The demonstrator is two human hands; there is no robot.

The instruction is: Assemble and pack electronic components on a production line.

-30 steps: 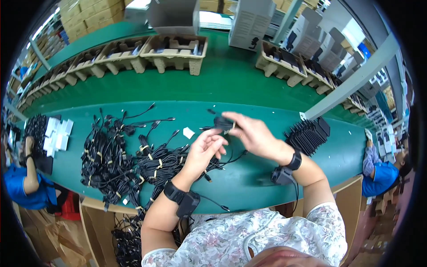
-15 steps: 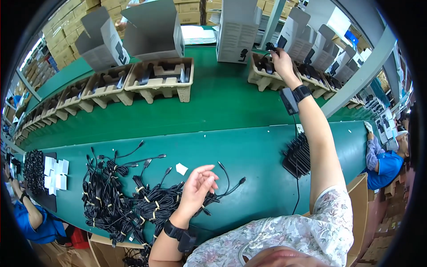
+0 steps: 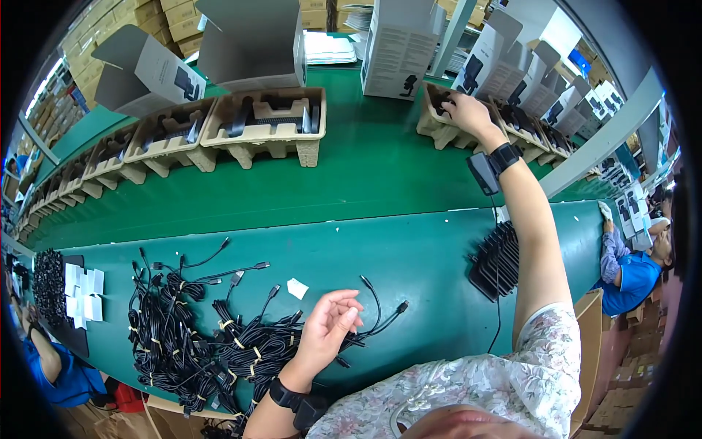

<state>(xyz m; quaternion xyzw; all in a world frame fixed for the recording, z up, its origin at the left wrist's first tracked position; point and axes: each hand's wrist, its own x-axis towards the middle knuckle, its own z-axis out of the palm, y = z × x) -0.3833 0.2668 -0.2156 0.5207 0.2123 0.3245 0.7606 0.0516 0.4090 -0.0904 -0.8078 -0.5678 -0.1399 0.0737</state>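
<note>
My right hand point(image 3: 470, 115) reaches down into a brown moulded-pulp tray point(image 3: 439, 134) on the far belt. Its fingers are bent among black parts in the tray; whatever they grip is hidden. Nearer to me, my left hand point(image 3: 327, 333) hovers palm-inward with loosely curled, parted fingers and nothing in them. Beside and below it lies a heap of bundled black cables point(image 3: 256, 344), tied with pale bands. A second cable heap point(image 3: 164, 329) spreads to its left. Under my right arm stands a stack of black ribbed parts point(image 3: 496, 260).
More pulp trays point(image 3: 263, 135) line the belt at left. Open white cartons point(image 3: 252, 47) stand behind them, and a tall white carton point(image 3: 401, 51) is near my right hand. A slanted grey post point(image 3: 607, 146) rises at right. A co-worker point(image 3: 632, 282) sits far right; another person's arm point(image 3: 45, 351) shows at left.
My right hand has lowered into the tray; the black cable it held above the rim no longer shows there. My left hand stays nearly in place. The whole view has shifted slightly.
</note>
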